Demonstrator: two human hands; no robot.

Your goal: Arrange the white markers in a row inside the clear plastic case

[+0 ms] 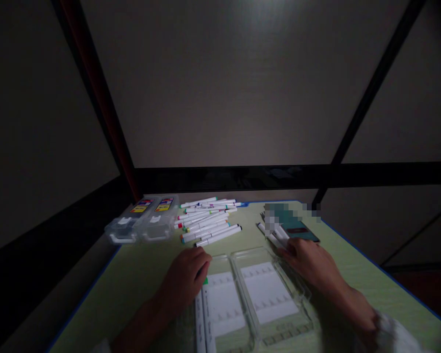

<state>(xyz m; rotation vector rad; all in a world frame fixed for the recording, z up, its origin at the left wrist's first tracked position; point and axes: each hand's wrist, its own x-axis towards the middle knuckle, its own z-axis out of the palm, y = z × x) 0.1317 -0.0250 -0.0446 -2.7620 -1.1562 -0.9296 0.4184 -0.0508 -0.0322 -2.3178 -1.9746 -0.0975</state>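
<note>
An open clear plastic case (264,299) lies flat in front of me on the green table (139,274), with white inserts in both halves. My left hand (185,279) rests curled at the case's left edge, over white markers (205,314) lying in the left half. My right hand (310,264) is at the case's upper right corner, fingers closed on a white marker (275,238) from a small group there. A pile of white markers with coloured caps (208,220) lies beyond the case.
Two closed clear cases with coloured labels (143,223) stand at the far left of the table. A dark teal booklet (297,225) lies at the far right. The table has a blue edge; dark frame bars and a wall rise behind.
</note>
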